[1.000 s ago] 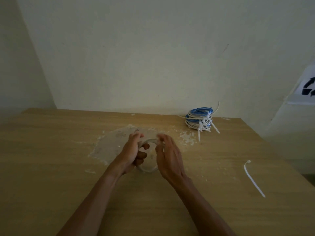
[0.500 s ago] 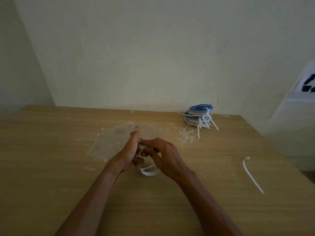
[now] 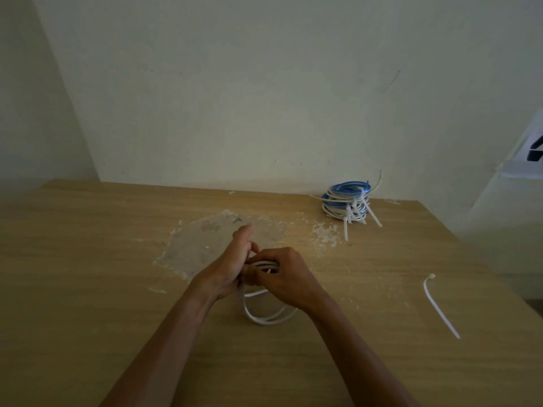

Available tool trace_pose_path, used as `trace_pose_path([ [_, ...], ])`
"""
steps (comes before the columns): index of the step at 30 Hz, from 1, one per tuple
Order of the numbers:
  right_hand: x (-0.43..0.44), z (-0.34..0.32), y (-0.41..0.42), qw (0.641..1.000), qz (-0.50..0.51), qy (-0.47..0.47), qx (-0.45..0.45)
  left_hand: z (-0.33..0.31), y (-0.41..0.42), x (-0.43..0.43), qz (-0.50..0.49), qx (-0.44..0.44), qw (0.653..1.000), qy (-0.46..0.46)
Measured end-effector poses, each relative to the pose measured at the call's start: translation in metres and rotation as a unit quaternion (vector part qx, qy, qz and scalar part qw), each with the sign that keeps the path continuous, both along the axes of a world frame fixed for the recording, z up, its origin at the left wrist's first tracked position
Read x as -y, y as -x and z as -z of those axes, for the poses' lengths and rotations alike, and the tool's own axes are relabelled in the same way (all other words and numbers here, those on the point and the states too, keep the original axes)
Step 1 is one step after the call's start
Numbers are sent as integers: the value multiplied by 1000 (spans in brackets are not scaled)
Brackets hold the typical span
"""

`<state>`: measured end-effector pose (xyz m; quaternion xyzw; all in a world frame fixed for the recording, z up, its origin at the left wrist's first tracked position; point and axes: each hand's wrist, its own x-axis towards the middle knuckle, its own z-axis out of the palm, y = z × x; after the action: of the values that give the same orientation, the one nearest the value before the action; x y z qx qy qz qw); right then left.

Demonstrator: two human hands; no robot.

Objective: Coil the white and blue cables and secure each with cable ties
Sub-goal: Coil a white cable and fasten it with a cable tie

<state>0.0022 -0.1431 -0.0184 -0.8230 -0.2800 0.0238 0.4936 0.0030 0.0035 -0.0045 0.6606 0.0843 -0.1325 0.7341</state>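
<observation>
A coil of white cable stands upright on the wooden table, held between both hands at its top. My left hand grips the coil's left side with the thumb raised. My right hand curls over the top strands from the right and pinches them. A loose white cable tie lies flat on the table to the right. At the back right sits a stack of coiled blue and white cables bound with white ties.
A rough patch of scraped, whitish residue marks the table behind my hands. The wall runs close behind the table's back edge. A white ledge with a black-marked sign is at the far right.
My right hand has swung from the coil's right side over its top and closed on the strands. The coil has tipped more upright and its lower loops hang lower.
</observation>
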Motion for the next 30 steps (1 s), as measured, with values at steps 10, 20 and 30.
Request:
trace_pose_path([
  [10,13,-6,-10,979,97,-152,-90,7,0,16,9,114,976,-184],
  [20,26,-1,-17,949,203,-195,-144,26,-4,54,-83,183,961,-188],
  [30,206,6,-25,810,554,193,-2,41,-5,74,-54,147,978,-137],
])
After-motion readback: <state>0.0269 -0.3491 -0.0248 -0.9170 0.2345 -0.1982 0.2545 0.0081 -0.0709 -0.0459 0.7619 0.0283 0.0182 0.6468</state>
